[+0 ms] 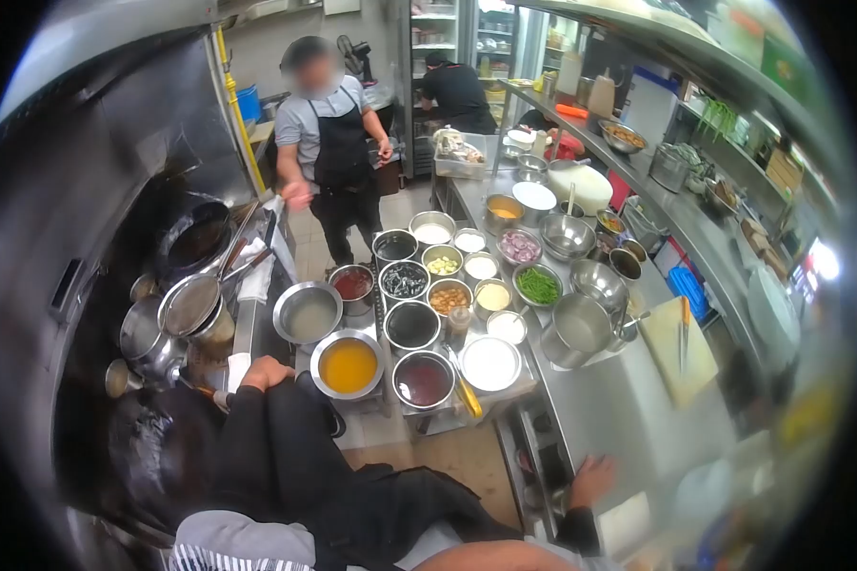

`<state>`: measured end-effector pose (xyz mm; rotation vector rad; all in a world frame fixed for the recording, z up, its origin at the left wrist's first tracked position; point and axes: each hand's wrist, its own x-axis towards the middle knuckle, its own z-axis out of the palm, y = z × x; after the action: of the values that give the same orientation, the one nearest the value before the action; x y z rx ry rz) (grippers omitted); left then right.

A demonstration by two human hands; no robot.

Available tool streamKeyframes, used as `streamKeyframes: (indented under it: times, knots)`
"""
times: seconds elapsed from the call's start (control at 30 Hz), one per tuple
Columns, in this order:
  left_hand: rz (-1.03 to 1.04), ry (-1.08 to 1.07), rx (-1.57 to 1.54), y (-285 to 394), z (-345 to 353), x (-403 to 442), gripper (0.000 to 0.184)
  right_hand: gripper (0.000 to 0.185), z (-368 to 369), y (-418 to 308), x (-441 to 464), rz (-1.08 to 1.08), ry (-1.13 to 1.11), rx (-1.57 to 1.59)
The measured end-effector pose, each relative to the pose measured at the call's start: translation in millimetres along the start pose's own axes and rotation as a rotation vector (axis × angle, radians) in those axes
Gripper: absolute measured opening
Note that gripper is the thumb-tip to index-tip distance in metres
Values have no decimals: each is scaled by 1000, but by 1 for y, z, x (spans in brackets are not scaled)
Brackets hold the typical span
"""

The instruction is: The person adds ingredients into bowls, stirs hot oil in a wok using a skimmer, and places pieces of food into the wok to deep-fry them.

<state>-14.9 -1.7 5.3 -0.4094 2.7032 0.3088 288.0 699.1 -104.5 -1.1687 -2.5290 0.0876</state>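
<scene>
My left hand (267, 373) rests at the front edge of the stove, fingers pointing right and nothing visible in them. Close by are a white cloth (239, 369) and a dark wok (157, 447). To its right stand a steel bowl of amber liquid (348, 367) and a bowl of cloudy liquid (308, 314). My right hand (592, 481) lies open on the edge of the steel counter (619, 409), holding nothing. Beyond it are a cutting board (679, 350) with a knife (683, 333) on it and a deep steel pot (577, 330).
Several sauce and ingredient pots, including a dark red one (424, 380), stand between stove and counter. A yellow-handled tool (468, 395) lies among them. A person in an apron (338, 143) faces this way; another person (457, 93) bends by the fridge. A shelf (657, 181) overhangs the counter.
</scene>
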Motion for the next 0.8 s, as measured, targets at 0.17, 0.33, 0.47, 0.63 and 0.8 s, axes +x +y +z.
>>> streamKeyframes:
  times: [0.17, 0.33, 0.47, 0.63, 0.8]
  knots:
    - [25, -198, 69, -28, 31, 66, 49, 51, -2, -1, -2, 51, 24, -3]
    - [23, -226, 152, -15, 27, 62, 51, 52, -1, 4, 4, 71, -23, 21]
    - [50, -248, 213, -1, 12, 50, 50, 52, 14, 10, 4, 61, 19, -11]
    - [-31, -134, 271, -23, 37, 81, 51, 52, 13, 12, 8, 14, 44, -5]
    - [-30, 17, 257, -28, 45, 83, 43, 52, 11, 8, 5, 24, 36, 3]
